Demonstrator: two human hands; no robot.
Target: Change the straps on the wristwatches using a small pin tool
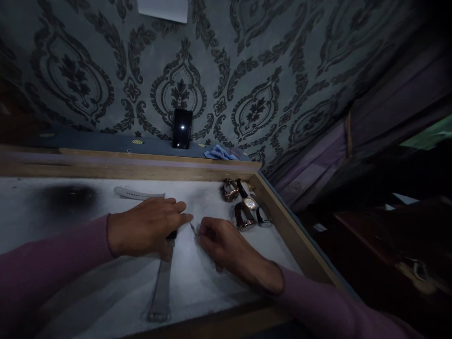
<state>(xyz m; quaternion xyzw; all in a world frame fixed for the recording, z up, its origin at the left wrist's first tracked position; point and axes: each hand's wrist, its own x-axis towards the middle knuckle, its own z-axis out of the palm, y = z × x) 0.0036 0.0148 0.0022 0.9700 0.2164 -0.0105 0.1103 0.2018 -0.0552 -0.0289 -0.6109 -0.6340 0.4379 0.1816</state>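
Note:
My left hand is bent over a watch whose dark case shows only in part beneath the fingers. A grey translucent strap runs from the case towards the front, its end on the white surface. My right hand pinches a thin pointed metal tool, perhaps tweezers; its tip points up and left at the left fingertips, and the grip hides the rest. Beyond the left hand lies a separate pale strap with a row of holes.
Several wristwatches sit in the far right corner of the wooden-rimmed tray. A phone leans on the patterned wall, and a blue cloth lies on the ledge. A dark smudge marks the left side.

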